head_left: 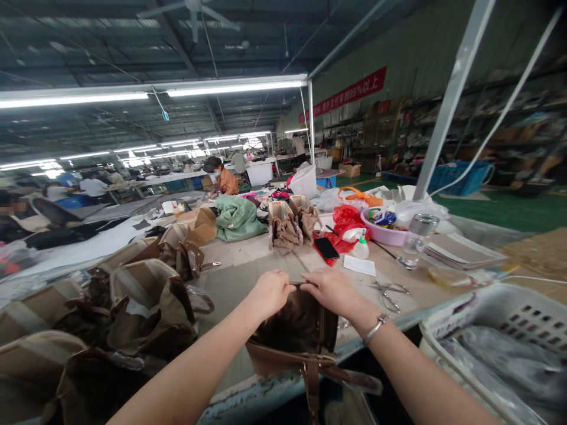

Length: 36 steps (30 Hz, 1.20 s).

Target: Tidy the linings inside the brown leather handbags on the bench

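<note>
A brown handbag [292, 360] lies at the table's front edge with its mouth turned toward me and its dark lining showing. My left hand [271, 290] pinches the far rim of the bag between thumb and fingers. Close beside it, my right hand [330, 289] grips the same rim, a bracelet on that wrist. A strap with metal fittings [311, 378] hangs from the bag over the edge. What lies inside the bag is too dark to make out.
Several unfinished brown bags [146, 295] crowd the left. Scissors [390, 294], a phone [326, 248], a small bottle [361, 247], a glass jar [419, 233] and a purple basin [385, 235] stand at right. A white plastic basket [447, 354] flanks my right arm. A co-worker [225, 180] sits farther back.
</note>
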Each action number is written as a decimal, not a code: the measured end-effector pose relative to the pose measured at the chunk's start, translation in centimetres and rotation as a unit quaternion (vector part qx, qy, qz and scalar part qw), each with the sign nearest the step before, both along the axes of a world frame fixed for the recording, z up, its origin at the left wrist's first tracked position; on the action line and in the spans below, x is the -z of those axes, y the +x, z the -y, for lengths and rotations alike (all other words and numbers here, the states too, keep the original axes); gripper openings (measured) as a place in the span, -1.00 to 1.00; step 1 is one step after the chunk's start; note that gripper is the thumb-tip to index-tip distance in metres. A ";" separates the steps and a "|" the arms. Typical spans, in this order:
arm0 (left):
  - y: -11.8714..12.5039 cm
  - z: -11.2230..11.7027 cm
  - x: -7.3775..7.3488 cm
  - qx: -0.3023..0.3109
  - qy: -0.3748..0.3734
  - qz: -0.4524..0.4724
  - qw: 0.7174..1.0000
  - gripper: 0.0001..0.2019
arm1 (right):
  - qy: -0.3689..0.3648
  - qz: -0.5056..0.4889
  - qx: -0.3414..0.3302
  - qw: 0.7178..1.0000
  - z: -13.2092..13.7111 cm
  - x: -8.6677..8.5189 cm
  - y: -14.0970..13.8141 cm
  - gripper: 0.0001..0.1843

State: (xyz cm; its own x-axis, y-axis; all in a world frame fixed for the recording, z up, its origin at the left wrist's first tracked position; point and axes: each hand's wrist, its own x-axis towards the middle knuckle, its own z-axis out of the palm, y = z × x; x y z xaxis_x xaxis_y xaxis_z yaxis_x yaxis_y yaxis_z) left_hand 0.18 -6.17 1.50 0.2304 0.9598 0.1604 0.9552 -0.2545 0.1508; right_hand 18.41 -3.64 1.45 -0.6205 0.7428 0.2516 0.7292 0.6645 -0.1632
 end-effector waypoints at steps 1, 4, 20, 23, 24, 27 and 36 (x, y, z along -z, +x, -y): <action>-0.2 0.0 -0.1 0.006 0.001 0.018 1.000 -0.77 | -0.006 0.008 -0.003 1.000 -0.1 0.2 -0.2 -0.63; -1.1 0.5 -0.6 0.012 0.006 0.094 0.995 -0.74 | 0.000 0.014 0.002 1.000 -0.4 1.1 -0.6 -0.59; -1.7 0.2 -1.3 -0.029 -0.012 -0.018 0.999 -0.80 | 0.027 -0.025 0.028 0.999 -0.9 2.0 -0.3 -0.65; -2.1 -0.6 -0.9 -0.021 -0.016 -0.037 0.999 -0.75 | 0.020 -0.029 0.031 0.999 -1.0 2.1 -0.3 -0.65; -2.1 -0.7 -0.8 -0.026 -0.016 -0.043 0.999 -0.74 | 0.015 -0.031 0.030 0.999 -1.0 2.2 -0.3 -0.64; -2.0 -1.1 -0.8 -0.039 -0.017 -0.056 0.998 -0.74 | 0.003 -0.033 0.036 0.999 -1.0 2.2 -0.3 -0.63; -1.7 -0.9 -0.7 -0.053 -0.027 -0.072 0.996 -0.73 | -0.011 -0.018 0.056 0.998 -0.1 1.8 -0.5 -0.56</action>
State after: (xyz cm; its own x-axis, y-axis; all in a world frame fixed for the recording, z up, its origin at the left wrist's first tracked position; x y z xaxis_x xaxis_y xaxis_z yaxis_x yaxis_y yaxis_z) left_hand -1.55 -5.22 2.19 0.1441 0.9863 0.0808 0.9891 -0.1461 0.0202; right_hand 17.94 -3.51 -0.35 -0.5244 0.8125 0.2548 0.7919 0.5753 -0.2048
